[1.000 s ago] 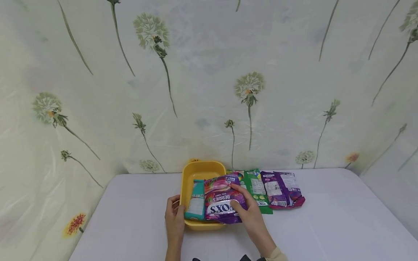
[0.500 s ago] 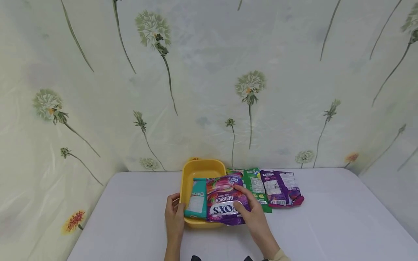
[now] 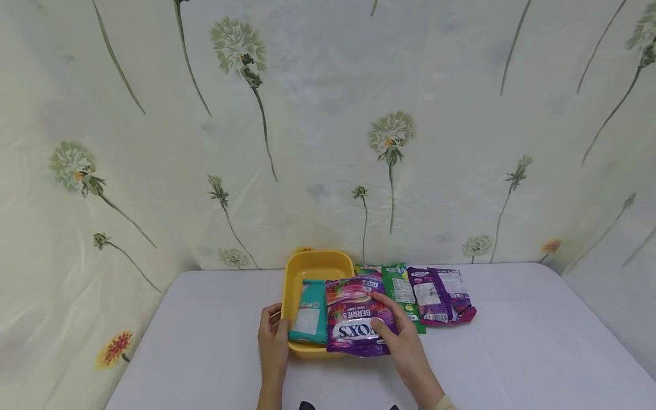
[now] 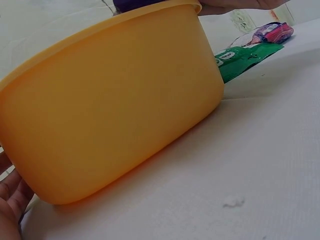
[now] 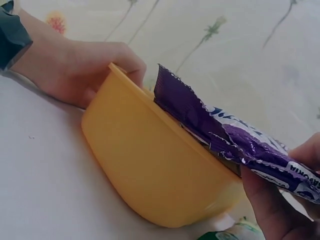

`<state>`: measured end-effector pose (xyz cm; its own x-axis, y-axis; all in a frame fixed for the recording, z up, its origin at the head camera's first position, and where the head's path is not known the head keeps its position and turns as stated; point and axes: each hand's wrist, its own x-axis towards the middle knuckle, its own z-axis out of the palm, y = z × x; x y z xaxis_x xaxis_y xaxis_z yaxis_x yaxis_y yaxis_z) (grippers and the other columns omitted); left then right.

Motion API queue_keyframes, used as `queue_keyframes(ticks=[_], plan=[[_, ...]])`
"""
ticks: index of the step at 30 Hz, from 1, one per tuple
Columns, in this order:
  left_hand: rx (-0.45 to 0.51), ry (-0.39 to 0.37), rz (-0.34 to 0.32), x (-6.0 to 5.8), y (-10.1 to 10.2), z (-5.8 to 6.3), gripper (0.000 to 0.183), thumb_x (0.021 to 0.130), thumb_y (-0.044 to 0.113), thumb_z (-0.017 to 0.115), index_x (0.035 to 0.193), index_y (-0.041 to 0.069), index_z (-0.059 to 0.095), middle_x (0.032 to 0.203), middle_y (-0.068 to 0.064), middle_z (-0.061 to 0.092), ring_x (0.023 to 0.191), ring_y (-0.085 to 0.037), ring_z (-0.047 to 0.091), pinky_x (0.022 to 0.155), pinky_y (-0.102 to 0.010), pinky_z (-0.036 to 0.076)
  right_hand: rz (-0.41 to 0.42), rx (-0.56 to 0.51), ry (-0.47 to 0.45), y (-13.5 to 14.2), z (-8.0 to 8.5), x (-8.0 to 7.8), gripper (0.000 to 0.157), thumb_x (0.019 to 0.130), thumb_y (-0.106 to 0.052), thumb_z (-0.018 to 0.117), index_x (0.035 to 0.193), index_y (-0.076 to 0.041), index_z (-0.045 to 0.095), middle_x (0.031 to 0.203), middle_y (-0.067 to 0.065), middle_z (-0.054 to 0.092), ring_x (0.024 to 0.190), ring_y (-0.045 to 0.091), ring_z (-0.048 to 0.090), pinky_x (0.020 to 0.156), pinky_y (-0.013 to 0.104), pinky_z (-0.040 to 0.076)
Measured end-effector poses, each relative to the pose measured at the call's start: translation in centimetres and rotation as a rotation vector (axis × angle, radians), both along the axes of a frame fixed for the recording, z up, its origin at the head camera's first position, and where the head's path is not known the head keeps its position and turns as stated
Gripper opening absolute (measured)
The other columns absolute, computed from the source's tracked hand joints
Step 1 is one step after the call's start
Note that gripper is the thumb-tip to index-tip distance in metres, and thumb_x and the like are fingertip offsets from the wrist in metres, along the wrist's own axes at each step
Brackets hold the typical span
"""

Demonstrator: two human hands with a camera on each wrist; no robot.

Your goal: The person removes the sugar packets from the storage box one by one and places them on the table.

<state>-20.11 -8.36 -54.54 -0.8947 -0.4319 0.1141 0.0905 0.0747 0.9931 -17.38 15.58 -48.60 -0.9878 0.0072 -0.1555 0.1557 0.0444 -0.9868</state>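
My right hand (image 3: 406, 345) pinches a purple bag of Fox's Berries candy (image 3: 355, 330), thumb on its printed face. The bag lies over the right rim of a yellow plastic basin (image 3: 320, 262). A teal packet (image 3: 310, 319) with a pale label rests in the basin, partly behind the bag. At the basin's left side my left hand (image 3: 274, 341) grips the rim, its thumb hooked over the edge. In the right wrist view the purple bag (image 5: 240, 140) slants across the rim, with the left hand (image 5: 85, 70) holding the far end of the basin (image 5: 150, 155).
Right of the basin lies a green bag (image 3: 402, 287), partly covered by the purple one. Beside it is another purple packet (image 3: 441, 296) with a dark pink edge. All stand on a white-covered table (image 3: 523, 330), with a flower-printed sheet (image 3: 318, 114) behind.
My right hand has shifted a little to the right with the candy bag, showing more of the teal packet. My left hand keeps its place on the rim.
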Motion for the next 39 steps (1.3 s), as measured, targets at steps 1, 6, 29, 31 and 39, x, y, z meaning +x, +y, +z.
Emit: queue_keyframes(ticks=[1, 6, 29, 31, 39], plan=[[-0.003, -0.001, 0.001, 0.0, 0.0, 0.0, 0.029, 0.086, 0.001, 0.054, 0.114, 0.006, 0.058, 0.115, -0.011, 0.063, 0.106, -0.024, 0.062, 0.083, -0.009, 0.046, 0.000, -0.008, 0.003, 0.1, 0.0, 0.0, 0.048, 0.091, -0.026, 0.058, 0.135, -0.042, 0.044, 0.151, 0.005, 0.030, 0.132, 0.030, 0.040, 0.103, 0.041, 0.044], [-0.014, -0.003, 0.004, 0.1, 0.0, 0.1, 0.029, 0.085, 0.002, 0.054, 0.113, 0.007, 0.058, 0.114, -0.011, 0.063, 0.105, -0.024, 0.062, 0.082, -0.009, 0.046, -0.008, -0.025, 0.016, 0.9, -0.3, 0.3, 0.050, 0.090, -0.030, 0.060, 0.136, -0.041, 0.043, 0.152, 0.004, 0.029, 0.132, 0.028, 0.040, 0.102, 0.037, 0.046], [-0.028, -0.040, -0.015, 1.9, 0.5, 3.9, 0.030, 0.086, -0.001, 0.052, 0.116, -0.003, 0.055, 0.118, -0.019, 0.061, 0.109, -0.032, 0.060, 0.081, -0.005, 0.042, -0.031, -0.098, 0.016, 3.5, -1.3, 1.6, 0.056, 0.088, -0.032, 0.062, 0.140, -0.035, 0.040, 0.153, 0.001, 0.027, 0.131, 0.028, 0.041, 0.091, 0.025, 0.052], [-0.027, -0.043, -0.014, 1.9, 0.5, 3.9, 0.030, 0.086, -0.001, 0.052, 0.116, -0.003, 0.055, 0.117, -0.019, 0.061, 0.109, -0.032, 0.060, 0.081, -0.005, 0.042, -0.030, -0.100, 0.015, 3.7, -1.3, 1.7, 0.056, 0.089, -0.031, 0.061, 0.140, -0.035, 0.040, 0.154, 0.001, 0.025, 0.130, 0.027, 0.041, 0.090, 0.026, 0.052], [-0.019, -0.038, -0.020, 1.7, 0.5, 3.6, 0.030, 0.086, -0.001, 0.052, 0.116, -0.002, 0.055, 0.117, -0.019, 0.061, 0.109, -0.032, 0.060, 0.081, -0.006, 0.043, -0.038, -0.068, 0.008, 4.6, -1.2, 2.2, 0.058, 0.089, -0.033, 0.061, 0.142, -0.033, 0.038, 0.157, -0.002, 0.018, 0.126, 0.016, 0.043, 0.090, 0.021, 0.051]])
